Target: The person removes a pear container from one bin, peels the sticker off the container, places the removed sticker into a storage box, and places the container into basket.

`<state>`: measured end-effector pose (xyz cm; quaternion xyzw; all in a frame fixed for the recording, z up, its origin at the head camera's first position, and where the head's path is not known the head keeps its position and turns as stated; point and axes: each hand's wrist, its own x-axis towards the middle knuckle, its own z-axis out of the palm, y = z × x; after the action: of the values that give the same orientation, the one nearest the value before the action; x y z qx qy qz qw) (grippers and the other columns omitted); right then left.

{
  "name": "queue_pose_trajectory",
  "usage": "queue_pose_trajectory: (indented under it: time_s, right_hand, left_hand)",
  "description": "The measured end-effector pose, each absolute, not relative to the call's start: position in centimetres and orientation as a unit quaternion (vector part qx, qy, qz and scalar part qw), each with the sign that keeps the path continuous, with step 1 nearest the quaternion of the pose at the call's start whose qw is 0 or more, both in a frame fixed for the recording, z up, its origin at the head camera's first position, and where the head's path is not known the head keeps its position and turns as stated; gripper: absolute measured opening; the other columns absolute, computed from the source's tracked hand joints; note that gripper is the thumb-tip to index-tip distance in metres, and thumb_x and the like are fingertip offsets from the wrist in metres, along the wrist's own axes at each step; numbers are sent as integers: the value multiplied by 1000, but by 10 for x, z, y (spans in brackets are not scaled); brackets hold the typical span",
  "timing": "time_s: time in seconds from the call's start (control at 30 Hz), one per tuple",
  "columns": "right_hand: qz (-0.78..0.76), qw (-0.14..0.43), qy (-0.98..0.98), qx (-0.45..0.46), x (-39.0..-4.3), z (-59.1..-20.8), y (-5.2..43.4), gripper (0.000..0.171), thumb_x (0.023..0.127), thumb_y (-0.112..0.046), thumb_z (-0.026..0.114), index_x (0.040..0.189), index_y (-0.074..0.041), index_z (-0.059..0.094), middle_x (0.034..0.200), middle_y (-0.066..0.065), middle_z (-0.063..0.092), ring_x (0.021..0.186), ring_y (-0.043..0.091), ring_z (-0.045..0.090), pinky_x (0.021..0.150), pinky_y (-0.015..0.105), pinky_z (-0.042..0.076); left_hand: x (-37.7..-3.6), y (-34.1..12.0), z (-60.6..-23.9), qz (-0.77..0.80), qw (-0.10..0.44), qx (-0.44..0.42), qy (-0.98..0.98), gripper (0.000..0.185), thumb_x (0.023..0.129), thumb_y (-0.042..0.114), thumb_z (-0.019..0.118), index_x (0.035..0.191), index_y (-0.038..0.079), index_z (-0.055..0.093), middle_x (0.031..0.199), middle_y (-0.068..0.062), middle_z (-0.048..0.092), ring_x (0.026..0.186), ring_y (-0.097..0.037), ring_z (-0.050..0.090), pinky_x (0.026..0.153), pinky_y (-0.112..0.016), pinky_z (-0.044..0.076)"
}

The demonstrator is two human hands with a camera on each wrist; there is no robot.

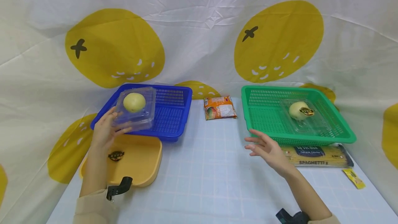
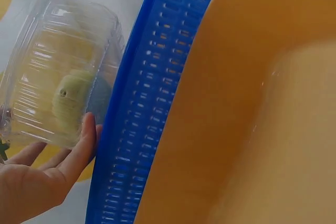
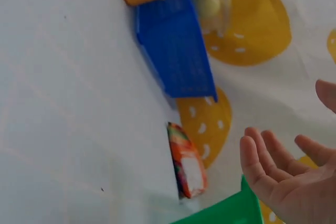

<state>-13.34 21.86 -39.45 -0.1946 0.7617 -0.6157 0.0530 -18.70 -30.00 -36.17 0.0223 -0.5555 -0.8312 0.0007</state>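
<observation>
My left hand (image 1: pixel 105 129) grips a clear plastic clamshell box (image 1: pixel 148 113) by its near left edge, over the blue basket (image 1: pixel 169 134). Inside the box sits a round pale-yellow fruit (image 1: pixel 134 102); its exact kind I cannot tell. In the left wrist view the fingers are at the lower end of the box (image 2: pixel 58 35), beside the wall of the blue basket (image 2: pixel 126 129). My right hand (image 1: pixel 268 151) holds nothing, its fingers spread loosely near the front left corner of the green basket (image 1: pixel 258 134). Within the green basket lies another clear box (image 1: pixel 317 127) with a similar fruit (image 1: pixel 298 110).
An orange-yellow tub (image 1: pixel 136 161) stands before the blue basket. Between the baskets lies an orange food packet (image 1: pixel 220 108). A spaghetti pack (image 1: pixel 320 156) lies in front of the green basket, with a small yellow sachet (image 1: pixel 353 178) nearby. A patterned curtain (image 1: pixel 199 44) hangs behind.
</observation>
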Motion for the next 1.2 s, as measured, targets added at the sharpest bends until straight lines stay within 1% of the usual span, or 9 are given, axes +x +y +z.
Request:
queue_pose_trajectory:
  time_s: [0.1,0.3,0.4,0.57,0.83,0.93,1.03,1.1,1.2]
  right_hand:
    - [-605,36,772,-194,-137,-382,231,55,98,-9,49,145,1,25,125,9,56,102,11,63,78,33,55]
    - [-597,25,784,-169,-148,-366,265,56,99,-14,47,149,-8,21,126,3,55,102,7,63,80,30,54]
    - [-605,22,780,-159,-157,-363,285,57,100,-16,45,150,-9,19,123,-7,55,102,6,62,80,26,53]
    - [-617,16,775,-137,-169,-360,316,60,100,-18,46,151,-9,15,118,-16,56,101,2,62,79,21,53]
    - [-572,-1,818,-60,-179,-355,355,68,99,-26,47,152,-11,7,113,-26,52,94,-4,62,75,17,52]
    - [-554,-11,831,-37,-180,-353,364,69,98,-29,47,152,-14,7,124,-14,52,94,-5,61,75,16,52]
    - [-564,-25,825,-21,-183,-354,374,69,97,-28,49,152,-17,9,124,-10,53,91,-5,62,75,16,52]
    - [-596,-36,802,-25,-184,-357,382,69,97,-23,51,152,-16,9,120,-8,56,88,-5,63,73,15,52]
    - [-641,-52,765,-26,-185,-359,393,71,96,-17,53,152,-15,9,105,-19,57,85,-3,64,70,15,53]
  left_hand:
    - [-192,-305,-359,-827,2,36,-560,65,99,22,47,152,19,10,145,-10,27,88,-24,69,80,-39,54]
    - [-202,-316,-355,-817,19,66,-573,60,100,21,43,152,17,14,126,0,42,84,-21,69,78,-36,55]
    - [-208,-322,-354,-803,10,81,-591,60,100,23,42,152,18,13,143,-7,34,82,-18,69,78,-34,55]
    - [-221,-330,-352,-747,-17,93,-658,61,100,32,38,152,17,8,157,-14,5,79,-11,68,80,-32,55]
    - [-237,-337,-359,-647,-44,99,-755,59,101,33,29,152,11,8,155,-20,4,84,-12,63,87,-34,52]
    - [-243,-338,-362,-633,-51,98,-767,61,101,34,30,152,9,7,155,-22,4,82,-10,62,86,-33,53]
    - [-249,-339,-366,-626,-57,100,-771,63,101,33,30,151,6,5,154,-24,4,76,-6,61,82,-32,54]
    - [-252,-339,-368,-623,-57,103,-773,63,100,34,30,151,5,5,154,-25,5,74,-6,60,81,-33,54]
    - [-258,-339,-371,-615,-56,106,-779,63,100,33,29,151,3,5,153,-25,7,74,-10,59,81,-35,55]
